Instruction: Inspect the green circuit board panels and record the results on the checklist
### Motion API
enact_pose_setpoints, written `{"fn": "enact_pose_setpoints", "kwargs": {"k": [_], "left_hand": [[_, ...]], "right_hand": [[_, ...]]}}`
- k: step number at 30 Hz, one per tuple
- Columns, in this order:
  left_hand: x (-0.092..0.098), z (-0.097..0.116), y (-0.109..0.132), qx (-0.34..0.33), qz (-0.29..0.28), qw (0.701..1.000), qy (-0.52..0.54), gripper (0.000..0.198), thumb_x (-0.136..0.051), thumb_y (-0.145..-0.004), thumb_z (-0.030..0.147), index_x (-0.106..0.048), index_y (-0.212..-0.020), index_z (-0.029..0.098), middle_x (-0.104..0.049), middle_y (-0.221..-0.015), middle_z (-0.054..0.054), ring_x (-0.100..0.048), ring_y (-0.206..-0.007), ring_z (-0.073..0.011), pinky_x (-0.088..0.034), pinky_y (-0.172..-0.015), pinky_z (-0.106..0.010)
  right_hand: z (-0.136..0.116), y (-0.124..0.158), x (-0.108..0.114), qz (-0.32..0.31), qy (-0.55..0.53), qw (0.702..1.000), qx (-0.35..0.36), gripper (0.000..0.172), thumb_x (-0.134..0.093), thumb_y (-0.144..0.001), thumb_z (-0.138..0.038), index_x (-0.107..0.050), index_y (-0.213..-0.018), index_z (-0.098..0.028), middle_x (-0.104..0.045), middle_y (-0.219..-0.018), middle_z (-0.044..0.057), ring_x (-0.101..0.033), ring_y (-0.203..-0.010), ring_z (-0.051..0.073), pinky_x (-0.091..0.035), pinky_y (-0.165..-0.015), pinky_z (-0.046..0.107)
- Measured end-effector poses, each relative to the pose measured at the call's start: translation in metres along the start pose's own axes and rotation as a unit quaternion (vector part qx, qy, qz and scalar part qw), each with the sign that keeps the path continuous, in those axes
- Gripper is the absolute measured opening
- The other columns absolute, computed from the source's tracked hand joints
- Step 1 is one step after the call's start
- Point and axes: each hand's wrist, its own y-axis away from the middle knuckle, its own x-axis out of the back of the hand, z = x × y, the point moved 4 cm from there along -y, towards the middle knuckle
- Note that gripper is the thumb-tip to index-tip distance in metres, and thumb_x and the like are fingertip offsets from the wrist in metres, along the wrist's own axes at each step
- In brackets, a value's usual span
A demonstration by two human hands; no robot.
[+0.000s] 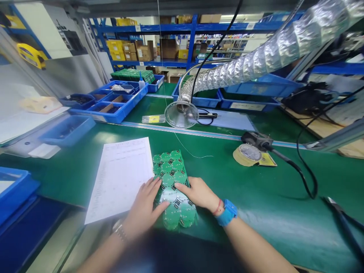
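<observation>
A panel of joined round green circuit boards [174, 170] lies on the green bench mat in front of me, with small dark parts and solder points on its face. My left hand [146, 204] rests at its left side, fingers stretched out and thumb apart, the tips touching the boards. On the opposite edge, my right hand [197, 191] grips the panel, thumb on top and the other fingers mostly hidden along the side. A printed paper sheet [122, 170] lies to the left, partly beneath my left hand.
A fume funnel [182, 114] on a silver duct hangs beyond the panel. Blue divided trays [113, 110] stand back left. At right are a tape roll [247, 154], a black corded tool holder [257, 140] and pliers [341, 216]. A thin wire [189, 149] crosses the mat.
</observation>
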Motion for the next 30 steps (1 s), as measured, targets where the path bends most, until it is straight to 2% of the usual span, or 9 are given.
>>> {"fn": "enact_pose_setpoints", "kwargs": {"k": [3, 6, 11, 16, 19, 21, 24, 28, 30], "left_hand": [[0.0, 0.001, 0.0, -0.001, 0.01, 1.0, -0.008, 0.059, -0.042, -0.08, 0.047, -0.033, -0.131, 0.019, -0.035, -0.137, -0.011, -0.023, -0.129, -0.0262, -0.023, -0.104, -0.05], [0.001, 0.002, 0.0, -0.001, 0.008, 1.0, -0.023, 0.059, -0.041, -0.08, 0.048, -0.035, -0.13, 0.017, -0.033, -0.138, -0.011, -0.021, -0.13, -0.0259, -0.022, -0.105, -0.05], [0.0, 0.003, 0.0, 0.005, 0.01, 0.999, -0.031, 0.058, -0.041, -0.08, 0.048, -0.037, -0.128, 0.016, -0.033, -0.139, -0.01, -0.019, -0.13, -0.0262, -0.021, -0.104, -0.05], [0.002, 0.007, -0.003, 0.005, 0.027, 0.999, 0.017, 0.054, -0.046, -0.079, 0.045, -0.041, -0.126, 0.019, -0.035, -0.137, -0.009, -0.019, -0.131, -0.0252, -0.021, -0.105, -0.049], [0.012, 0.011, -0.006, 0.043, 0.051, 0.992, 0.105, 0.057, -0.05, -0.077, 0.043, -0.038, -0.128, 0.019, -0.035, -0.137, -0.01, -0.022, -0.13, -0.0247, -0.019, -0.106, -0.047], [0.019, 0.014, -0.011, 0.084, 0.06, 0.969, 0.222, 0.058, -0.051, -0.077, 0.042, -0.035, -0.129, 0.021, -0.039, -0.135, -0.01, -0.03, -0.126, -0.0234, -0.023, -0.105, -0.045], [0.021, 0.027, -0.024, 0.114, 0.015, 0.894, 0.433, 0.052, -0.051, -0.079, 0.038, -0.037, -0.127, 0.023, -0.056, -0.117, -0.008, -0.05, -0.11, -0.0197, -0.039, -0.094, -0.036], [0.021, 0.053, -0.052, 0.067, -0.038, 0.824, 0.562, 0.042, -0.057, -0.077, 0.031, -0.049, -0.117, 0.023, -0.063, -0.075, 0.0, -0.061, -0.075, -0.0139, -0.048, -0.066, -0.024], [0.019, 0.064, -0.064, 0.027, -0.063, 0.804, 0.591, 0.038, -0.057, -0.077, 0.029, -0.051, -0.114, 0.025, -0.063, -0.072, 0.002, -0.061, -0.07, -0.0135, -0.047, -0.063, -0.023]], "right_hand": [[0.005, 0.002, 0.009, 0.094, 0.133, 0.986, -0.036, 0.047, -0.044, -0.075, -0.06, -0.053, -0.058, -0.018, -0.056, -0.054, 0.006, -0.047, -0.05, 0.016, -0.026, -0.048, 0.028], [0.009, 0.002, 0.013, 0.138, 0.051, 0.989, -0.032, 0.037, -0.052, -0.074, -0.051, -0.046, -0.056, -0.019, -0.045, -0.048, -0.001, -0.037, -0.047, 0.012, -0.019, -0.048, 0.026], [0.016, -0.003, 0.008, 0.096, -0.129, 0.986, -0.037, 0.031, -0.055, -0.073, -0.038, -0.041, -0.054, -0.019, -0.038, -0.046, -0.006, -0.033, -0.042, 0.008, -0.022, -0.044, 0.022], [0.015, -0.003, 0.001, 0.062, -0.28, 0.956, -0.054, 0.031, -0.048, -0.076, -0.046, -0.039, -0.063, -0.02, -0.036, -0.042, -0.009, -0.032, -0.031, 0.006, -0.023, -0.032, 0.019], [0.009, 0.0, 0.008, 0.073, -0.334, 0.939, -0.026, 0.032, -0.049, -0.076, -0.048, -0.038, -0.064, -0.02, -0.038, -0.044, -0.008, -0.033, -0.033, 0.006, -0.025, -0.033, 0.019], [0.005, 0.003, 0.017, 0.096, -0.36, 0.928, 0.008, 0.031, -0.05, -0.077, -0.046, -0.038, -0.065, -0.02, -0.039, -0.047, -0.008, -0.035, -0.037, 0.006, -0.028, -0.036, 0.019], [-0.001, 0.01, 0.034, 0.154, -0.389, 0.905, 0.079, 0.028, -0.053, -0.078, -0.041, -0.04, -0.065, -0.019, -0.037, -0.053, -0.007, -0.035, -0.045, 0.006, -0.029, -0.043, 0.02], [-0.003, 0.02, 0.052, 0.225, -0.39, 0.883, 0.134, 0.026, -0.054, -0.079, -0.036, -0.042, -0.065, -0.018, -0.035, -0.057, -0.006, -0.032, -0.052, 0.007, -0.028, -0.049, 0.021], [-0.002, 0.022, 0.059, 0.25, -0.397, 0.871, 0.143, 0.026, -0.054, -0.079, -0.036, -0.042, -0.066, -0.018, -0.035, -0.059, -0.005, -0.032, -0.054, 0.007, -0.028, -0.051, 0.021]]}}
